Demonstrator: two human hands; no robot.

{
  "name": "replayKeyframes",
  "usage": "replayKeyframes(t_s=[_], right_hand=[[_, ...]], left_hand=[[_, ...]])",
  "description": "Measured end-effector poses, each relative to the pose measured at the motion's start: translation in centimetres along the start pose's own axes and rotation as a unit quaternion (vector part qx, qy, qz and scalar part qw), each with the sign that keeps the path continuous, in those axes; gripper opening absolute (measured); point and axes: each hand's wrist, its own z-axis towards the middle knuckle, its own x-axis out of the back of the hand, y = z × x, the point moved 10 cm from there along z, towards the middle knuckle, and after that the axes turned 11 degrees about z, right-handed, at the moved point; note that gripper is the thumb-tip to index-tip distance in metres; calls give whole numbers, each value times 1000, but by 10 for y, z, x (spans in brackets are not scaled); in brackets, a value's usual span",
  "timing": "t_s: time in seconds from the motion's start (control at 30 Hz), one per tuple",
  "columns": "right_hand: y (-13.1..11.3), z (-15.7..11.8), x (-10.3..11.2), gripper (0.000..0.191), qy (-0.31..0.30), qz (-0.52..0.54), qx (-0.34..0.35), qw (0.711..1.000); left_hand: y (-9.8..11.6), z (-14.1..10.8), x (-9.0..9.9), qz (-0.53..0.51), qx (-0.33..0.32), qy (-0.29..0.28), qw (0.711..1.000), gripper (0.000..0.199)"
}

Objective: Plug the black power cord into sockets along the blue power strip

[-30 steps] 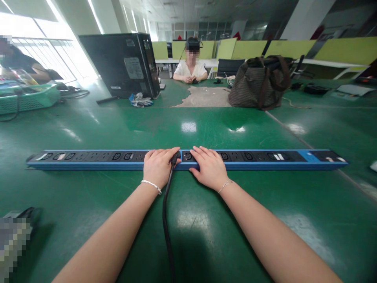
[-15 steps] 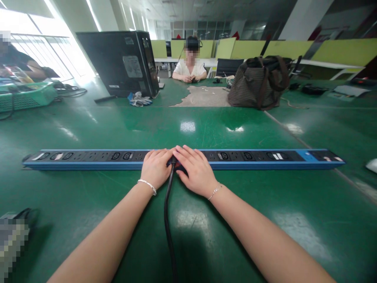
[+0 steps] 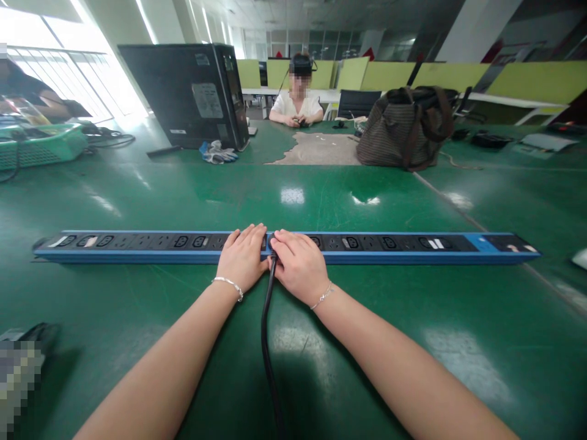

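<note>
A long blue power strip (image 3: 403, 258) with rows of black sockets lies across the green table in front of me. My left hand (image 3: 241, 259) rests over its middle, fingers together on top and thumb at the front side, gripping it. Beside it, my right hand (image 3: 301, 265) is closed around a black plug (image 3: 273, 239) at the strip's middle. From the plug a thick black cable (image 3: 266, 324) runs down towards me. My fingers cover most of the plug, so how deep it sits in a socket cannot be seen.
On the far left stand a green basket (image 3: 46, 150) and a black computer case (image 3: 183, 91). Gloves (image 3: 217, 153) lie by the case. A brown bag (image 3: 398, 134) is at the back right. Across the table sits a person (image 3: 297, 107); another is at the left edge.
My right hand has shifted slightly left and its fingers have closed around the plug, having lain flatter over it before. My left fingers have drawn back from the plug.
</note>
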Motion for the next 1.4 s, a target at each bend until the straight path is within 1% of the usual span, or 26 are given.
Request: replayKeyframes(t_s=[0.1,0.2,0.4,0.5,0.6,0.73,0.9,1.0,1.13,1.23,1.4], right_hand=[[1,0,2,27,7,-4,10,1000],[3,3,4,24,13,-3,2,1000],[5,6,2,25,-23,19,-19,999],[6,6,2,24,-26,27,-27,999],[10,4,0,26,-31,40,-56,997],[16,-2,-2,28,-19,69,-88,994],[22,-5,-6,28,-10,96,-92,991],[25,-3,-9,29,-12,86,-99,991],[29,0,-12,35,-22,54,-132,990],[31,1,-16,32,-36,45,-142,988],[33,1,-18,30,-42,45,-150,987]], left_hand=[[1,0,-1,2,-3,-1,1000,48],[0,1,0,-4,-2,2,1000,46],[0,1,0,-17,1,2,1000,47],[0,1,2,-15,2,10,1000,45],[0,0,2,-14,-1,15,1000,46],[1,0,2,-15,-4,19,1000,45],[0,1,5,-17,-2,26,1000,44],[0,2,5,-23,-1,25,999,44],[0,2,6,-26,0,26,999,44],[0,2,5,-27,0,23,999,45],[-1,2,5,-28,6,19,999,45]])
